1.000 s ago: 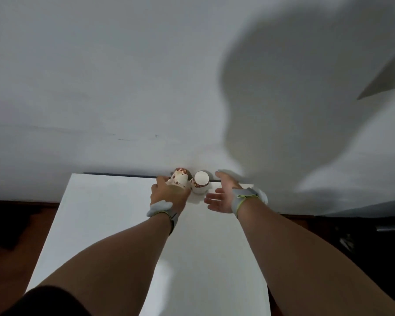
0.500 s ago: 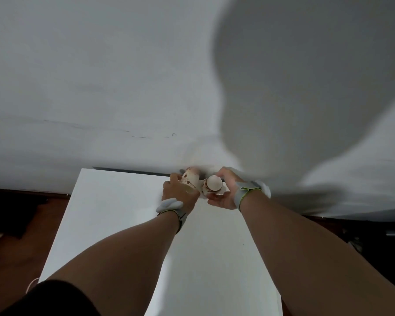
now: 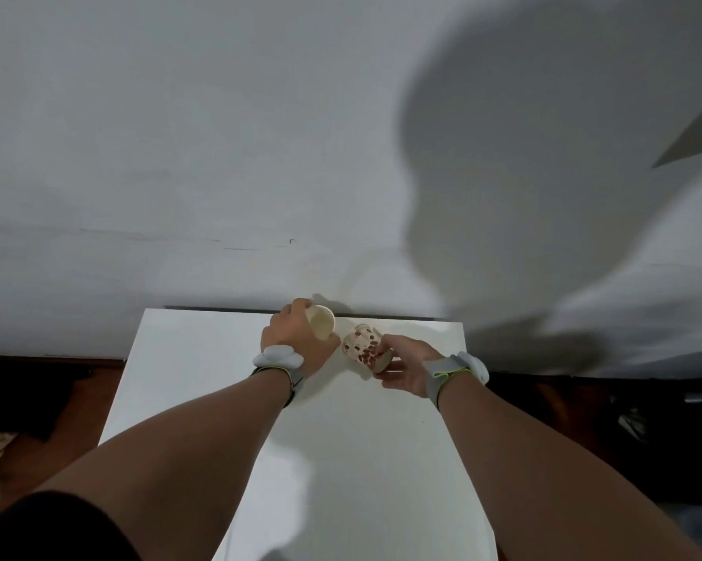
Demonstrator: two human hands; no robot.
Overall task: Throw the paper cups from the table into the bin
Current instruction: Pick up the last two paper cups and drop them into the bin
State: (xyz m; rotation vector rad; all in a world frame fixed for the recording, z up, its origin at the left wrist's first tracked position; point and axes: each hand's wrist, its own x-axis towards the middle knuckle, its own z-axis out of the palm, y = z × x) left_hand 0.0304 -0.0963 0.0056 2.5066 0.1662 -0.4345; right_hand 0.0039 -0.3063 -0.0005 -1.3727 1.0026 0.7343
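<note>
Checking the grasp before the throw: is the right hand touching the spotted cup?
Touching. The head view shows the right hand with its fingers wrapped around the base end of the spotted cup, which is tilted above the table.

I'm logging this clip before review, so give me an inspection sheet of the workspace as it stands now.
Surface: white table, bare apart from the hands and cups.
Job's things: two paper cups, both tilted; plain-looking cup, its open mouth showing; spotted cup. No bin in view.
Clutter: nothing seen.
Grippers: left hand holds the plain-looking cup; right hand holds the spotted cup by its base end. Both wear grey wrist straps.
Cables: nothing seen.
Surroundings: white wall behind the table, dark floor at both sides.
</note>
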